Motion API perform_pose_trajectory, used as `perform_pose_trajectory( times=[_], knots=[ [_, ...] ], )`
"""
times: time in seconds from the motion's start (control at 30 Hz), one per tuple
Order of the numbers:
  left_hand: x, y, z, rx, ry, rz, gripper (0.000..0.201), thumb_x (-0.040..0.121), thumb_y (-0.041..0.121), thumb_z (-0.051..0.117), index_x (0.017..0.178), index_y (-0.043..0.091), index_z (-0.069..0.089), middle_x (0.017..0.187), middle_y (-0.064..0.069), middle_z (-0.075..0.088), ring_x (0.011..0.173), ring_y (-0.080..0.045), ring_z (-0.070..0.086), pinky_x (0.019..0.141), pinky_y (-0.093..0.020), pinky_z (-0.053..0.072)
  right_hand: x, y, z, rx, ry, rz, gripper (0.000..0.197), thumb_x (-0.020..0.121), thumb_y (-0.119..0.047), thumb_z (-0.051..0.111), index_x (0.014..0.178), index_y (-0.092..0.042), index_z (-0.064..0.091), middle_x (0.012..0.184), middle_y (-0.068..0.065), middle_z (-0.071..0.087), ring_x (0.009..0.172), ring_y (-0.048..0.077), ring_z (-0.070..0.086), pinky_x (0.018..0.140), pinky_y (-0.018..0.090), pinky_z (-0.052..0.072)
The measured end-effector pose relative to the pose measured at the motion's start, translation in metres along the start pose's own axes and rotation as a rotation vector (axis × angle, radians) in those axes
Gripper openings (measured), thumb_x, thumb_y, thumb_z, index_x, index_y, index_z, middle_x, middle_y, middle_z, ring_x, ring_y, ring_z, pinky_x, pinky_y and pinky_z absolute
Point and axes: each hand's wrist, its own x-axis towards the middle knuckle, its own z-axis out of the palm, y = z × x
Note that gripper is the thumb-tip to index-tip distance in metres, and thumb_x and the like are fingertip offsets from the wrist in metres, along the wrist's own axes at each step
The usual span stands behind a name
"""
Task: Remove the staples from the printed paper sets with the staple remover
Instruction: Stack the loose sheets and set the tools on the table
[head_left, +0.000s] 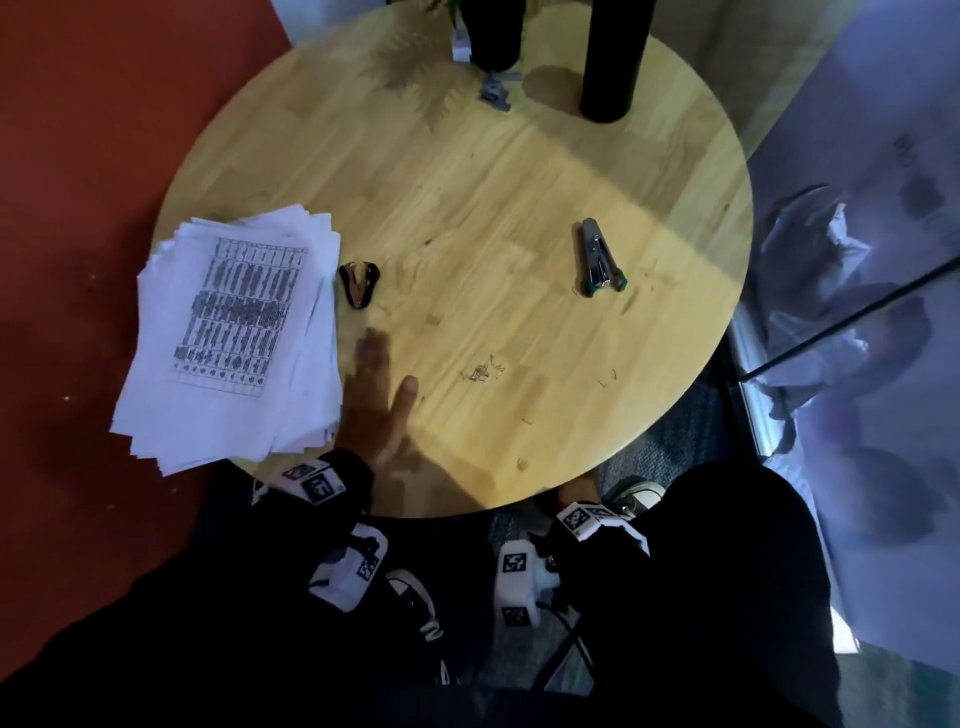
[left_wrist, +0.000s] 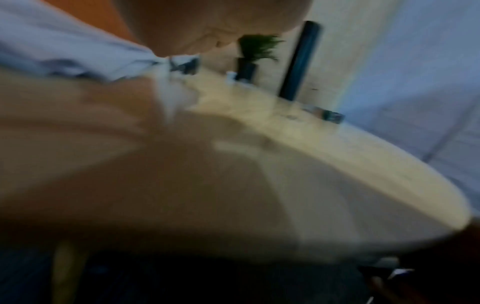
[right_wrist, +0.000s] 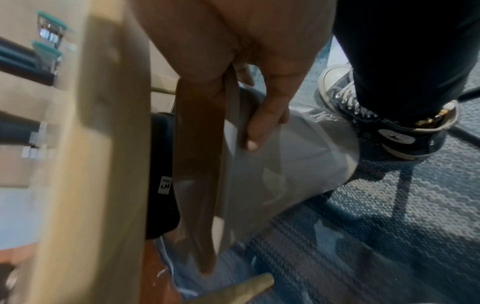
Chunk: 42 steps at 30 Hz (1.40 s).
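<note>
A messy stack of printed paper sets (head_left: 234, 332) lies at the left edge of the round wooden table (head_left: 467, 208). Just right of the stack sits the black staple remover (head_left: 358, 286). My left hand (head_left: 376, 384) lies flat on the table beside the stack, fingers straight, holding nothing. Loose pulled staples (head_left: 483, 371) are scattered right of it. My right hand (head_left: 569, 496) is below the near table edge. In the right wrist view its fingers (right_wrist: 259, 123) curl round the rim of a clear plastic bag (right_wrist: 298, 168). The left wrist view is blurred.
A silver stapler (head_left: 600, 265) lies at the table's right side. Two black cylinders (head_left: 613, 57) and a small grey object (head_left: 493, 93) stand at the far edge. A glass wall (head_left: 857, 260) runs on the right. My shoe (right_wrist: 389, 123) is on the carpet.
</note>
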Motion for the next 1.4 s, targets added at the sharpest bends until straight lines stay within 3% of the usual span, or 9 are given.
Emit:
perform_pose_trajectory(
  times=[0.1,0.3,0.4,0.57,0.73,0.9,1.03,1.2,1.4],
  knots=[
    [-0.002,0.001,0.011,-0.195,0.071,-0.273,0.105,0.071,0.077,0.01,0.15,0.009,-0.001,0.159,-0.014,0.007,0.147,-0.018,0.001,0.119,-0.04,0.004,-0.001,-0.002,-0.009,0.056,0.049,-0.015,0.046,0.098,-0.014,0.04,0.141,-0.003,0.03,0.133,0.02,0.045,0.125,0.033,0.044,0.069,0.021,0.028],
    [0.025,0.03,0.027,0.024,0.013,-0.28,0.099,0.073,0.071,0.0,0.15,0.009,-0.007,0.159,-0.006,-0.009,0.146,-0.015,-0.012,0.118,-0.042,-0.006,-0.008,0.001,-0.043,0.049,0.208,-0.057,0.077,0.062,-0.028,0.038,0.133,0.003,0.04,0.088,0.023,0.053,0.089,0.034,0.05,0.067,0.023,0.024],
    [0.03,0.034,0.029,0.059,-0.043,-0.204,0.105,0.066,0.074,-0.006,0.149,0.01,-0.009,0.159,-0.006,-0.01,0.146,-0.015,-0.013,0.118,-0.041,-0.006,-0.012,0.004,-0.056,0.094,0.224,-0.041,0.041,0.089,-0.007,0.044,0.128,0.002,0.041,0.115,0.027,0.054,0.106,0.038,0.053,0.073,0.03,0.035],
    [0.031,0.053,0.035,0.137,-0.171,-0.016,0.102,0.069,0.075,-0.007,0.148,0.011,-0.016,0.158,-0.004,-0.015,0.145,-0.013,-0.016,0.118,-0.042,-0.007,-0.018,0.009,-0.057,0.185,0.186,-0.043,0.026,0.084,0.004,0.039,0.104,-0.013,0.038,0.089,0.021,0.051,0.089,0.04,0.057,0.081,0.049,0.049],
    [0.016,0.073,0.042,0.063,-0.297,0.215,0.115,0.058,0.088,-0.021,0.147,0.015,-0.018,0.155,0.002,-0.018,0.14,-0.007,-0.02,0.118,-0.04,-0.011,-0.025,0.013,-0.07,0.248,0.105,-0.032,0.025,0.089,0.007,0.032,0.101,-0.014,0.036,0.083,0.015,0.043,0.063,0.027,0.048,0.038,0.027,0.047],
    [0.034,0.071,0.016,-0.382,-0.2,0.074,0.126,0.053,0.097,-0.001,0.15,0.017,-0.008,0.158,-0.005,-0.011,0.143,-0.013,-0.004,0.12,-0.041,0.0,-0.029,0.015,-0.074,0.267,0.099,-0.02,0.026,0.09,0.007,0.032,0.106,-0.012,0.034,0.085,0.016,0.042,0.065,0.031,0.051,0.037,0.029,0.048],
    [0.08,0.074,-0.017,-0.187,-0.272,-0.009,0.083,0.089,0.068,0.011,0.151,0.014,-0.002,0.159,-0.005,-0.007,0.147,-0.018,-0.005,0.119,-0.035,0.002,-0.028,0.014,-0.071,0.282,0.105,-0.038,0.026,0.09,0.006,0.032,0.108,-0.011,0.034,0.081,0.014,0.041,0.066,0.031,0.05,0.052,0.036,0.046],
    [0.101,0.103,-0.006,0.318,-0.563,0.305,0.09,0.081,0.07,0.001,0.149,0.013,-0.011,0.158,-0.005,-0.015,0.146,-0.019,-0.011,0.117,-0.043,-0.001,-0.022,0.013,-0.063,0.157,0.137,-0.064,0.027,0.081,0.001,0.041,0.104,-0.014,0.037,0.086,0.017,0.052,0.092,0.042,0.056,0.086,0.057,0.048],
    [0.053,0.095,0.011,0.443,-0.667,0.426,0.083,0.092,0.063,0.012,0.148,0.008,-0.014,0.155,-0.008,-0.024,0.144,-0.019,-0.02,0.119,-0.044,-0.005,-0.026,0.011,-0.063,0.167,0.114,-0.061,0.032,0.082,0.003,0.039,0.108,-0.016,0.034,0.083,0.011,0.046,0.1,0.043,0.055,0.092,0.059,0.045]
  ],
)
